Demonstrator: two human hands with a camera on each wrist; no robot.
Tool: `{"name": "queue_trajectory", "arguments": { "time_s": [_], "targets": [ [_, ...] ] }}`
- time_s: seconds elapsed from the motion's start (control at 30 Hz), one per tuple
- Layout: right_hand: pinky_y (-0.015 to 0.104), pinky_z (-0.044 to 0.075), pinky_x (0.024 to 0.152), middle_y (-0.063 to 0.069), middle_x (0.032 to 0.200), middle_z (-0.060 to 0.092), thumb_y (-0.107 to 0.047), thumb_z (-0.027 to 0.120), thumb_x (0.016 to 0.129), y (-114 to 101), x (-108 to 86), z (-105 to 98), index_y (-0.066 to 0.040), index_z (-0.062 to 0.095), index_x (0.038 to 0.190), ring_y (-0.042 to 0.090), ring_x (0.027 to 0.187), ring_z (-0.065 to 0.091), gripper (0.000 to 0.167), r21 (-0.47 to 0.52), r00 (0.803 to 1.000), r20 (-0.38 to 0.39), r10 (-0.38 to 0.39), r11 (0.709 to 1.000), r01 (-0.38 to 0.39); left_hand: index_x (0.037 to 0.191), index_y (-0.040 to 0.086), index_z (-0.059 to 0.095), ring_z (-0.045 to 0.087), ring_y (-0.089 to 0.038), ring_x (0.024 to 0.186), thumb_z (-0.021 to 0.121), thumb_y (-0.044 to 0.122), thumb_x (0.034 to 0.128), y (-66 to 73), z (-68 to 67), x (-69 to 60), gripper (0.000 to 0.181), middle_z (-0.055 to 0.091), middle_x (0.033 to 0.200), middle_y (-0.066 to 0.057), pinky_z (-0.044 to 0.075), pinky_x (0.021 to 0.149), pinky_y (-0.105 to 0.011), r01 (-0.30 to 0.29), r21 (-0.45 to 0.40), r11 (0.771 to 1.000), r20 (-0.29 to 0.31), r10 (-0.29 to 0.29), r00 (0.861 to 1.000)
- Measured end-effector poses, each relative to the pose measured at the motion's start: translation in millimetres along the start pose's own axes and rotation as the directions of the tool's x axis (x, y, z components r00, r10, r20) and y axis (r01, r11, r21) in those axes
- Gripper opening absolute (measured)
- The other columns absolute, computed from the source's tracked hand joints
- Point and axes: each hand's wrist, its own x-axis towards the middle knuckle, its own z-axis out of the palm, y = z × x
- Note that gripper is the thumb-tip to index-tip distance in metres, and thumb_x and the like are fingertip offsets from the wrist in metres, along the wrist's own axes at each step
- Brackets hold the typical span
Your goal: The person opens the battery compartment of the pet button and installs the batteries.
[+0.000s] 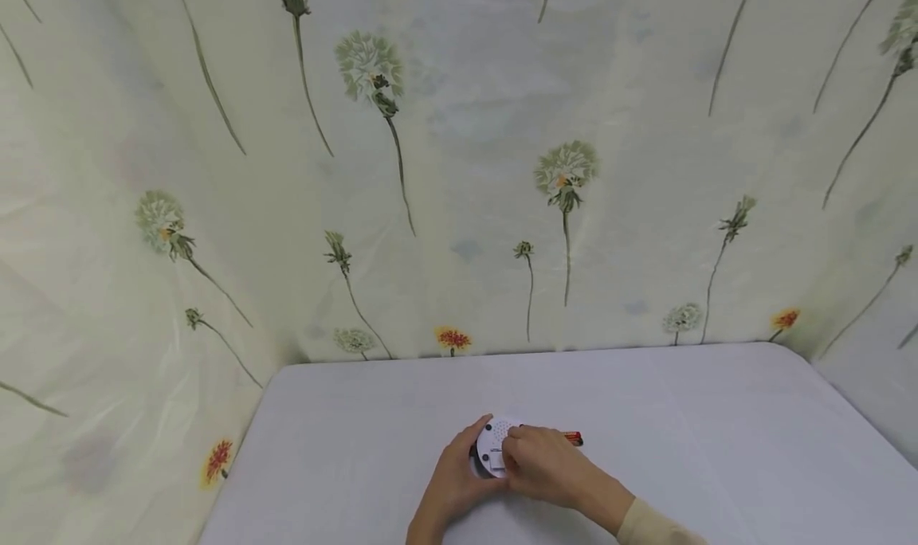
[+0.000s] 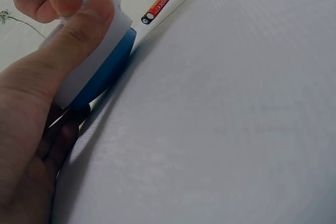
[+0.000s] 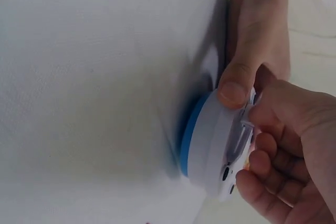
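Observation:
A round white device with a blue underside (image 2: 110, 64) stands tilted on the white tabletop. Small holes, dark round feet and a rectangular battery compartment (image 3: 239, 142) mark its white face. My left hand (image 1: 459, 469) grips the device by its rim, thumb on the near side and fingers round the far side. At the compartment, my right hand (image 1: 541, 461) has its thumb and curled fingers against the face. Whether those fingertips pinch a part or only press is hidden. Beyond the right hand lies a red and black battery (image 2: 156, 7) on the tabletop.
The white-covered table (image 1: 373, 417) extends around both hands, with its rear edge near the wall. A pale curtain (image 1: 459, 170) printed with dandelions hangs behind and at the sides.

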Motion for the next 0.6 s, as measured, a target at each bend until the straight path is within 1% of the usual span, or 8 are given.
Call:
{"name": "queue_trajectory", "arguments": {
  "time_s": [0.13,0.23,0.33,0.4,0.5,0.6],
  "targets": [
    [0.017,0.04,0.055,-0.013,0.07,0.049,-0.016,0.073,0.072,-1,-2.3,-1,-0.02,0.06,0.071,-0.001,0.062,0.039,0.014,0.014,0.999,0.036,0.025,1.0,-0.025,0.142,0.029,0.04,0.048,-0.019,0.129,0.082,0.05,0.0641,0.2,1.3,-0.7,0.091,0.05,0.141,0.003,0.041,0.106,-0.043,0.017,0.002,1.0,0.001,-0.017,1.0],
    [0.016,0.039,0.055,-0.014,0.07,0.048,-0.019,0.072,0.074,-2,-4.8,-1,-0.02,0.058,0.072,-0.002,0.062,0.039,0.014,0.017,0.998,0.043,0.046,0.999,-0.047,0.142,0.03,0.04,0.048,-0.02,0.13,0.083,0.049,0.0635,0.9,1.1,-0.3,0.091,0.05,0.141,0.003,0.04,0.106,-0.044,0.017,0.011,1.0,0.001,-0.017,1.0],
    [0.015,0.037,0.054,-0.014,0.071,0.048,-0.021,0.073,0.074,-4,-8.7,1,-0.021,0.057,0.072,-0.002,0.062,0.038,0.016,0.006,0.999,0.009,0.037,0.999,-0.037,0.142,0.031,0.04,0.047,-0.02,0.13,0.083,0.048,0.0632,1.9,1.5,-0.9,0.092,0.05,0.141,0.003,0.04,0.106,-0.044,0.015,0.016,1.0,0.004,-0.015,1.0],
    [0.015,0.036,0.053,-0.014,0.07,0.048,-0.021,0.073,0.073,-5,-10.9,2,-0.021,0.056,0.071,-0.002,0.062,0.039,0.017,-0.015,0.999,-0.031,0.018,1.0,-0.018,0.143,0.03,0.04,0.047,-0.02,0.13,0.082,0.051,0.0631,2.3,1.9,-0.8,0.092,0.05,0.141,0.003,0.04,0.106,-0.044,0.011,0.021,1.0,0.003,-0.011,1.0],
    [0.015,0.035,0.052,-0.013,0.069,0.049,-0.018,0.074,0.07,-7,-14.1,3,-0.021,0.056,0.07,-0.001,0.062,0.04,0.018,-0.04,0.996,-0.083,-0.011,0.999,0.008,0.142,0.028,0.041,0.048,-0.021,0.129,0.081,0.053,0.0626,2.5,1.7,-1.2,0.093,0.051,0.141,0.001,0.041,0.105,-0.044,-0.002,0.028,1.0,-0.007,0.002,1.0],
    [0.014,0.034,0.051,-0.013,0.068,0.049,-0.016,0.074,0.068,-8,-17.3,4,-0.021,0.056,0.069,-0.001,0.061,0.04,0.019,-0.052,0.993,-0.117,-0.026,0.998,0.02,0.142,0.025,0.042,0.049,-0.023,0.128,0.081,0.053,0.0625,2.8,1.1,-1.6,0.093,0.052,0.14,-0.001,0.042,0.104,-0.045,-0.019,0.03,0.999,-0.021,0.02,1.0]
  ]
}}
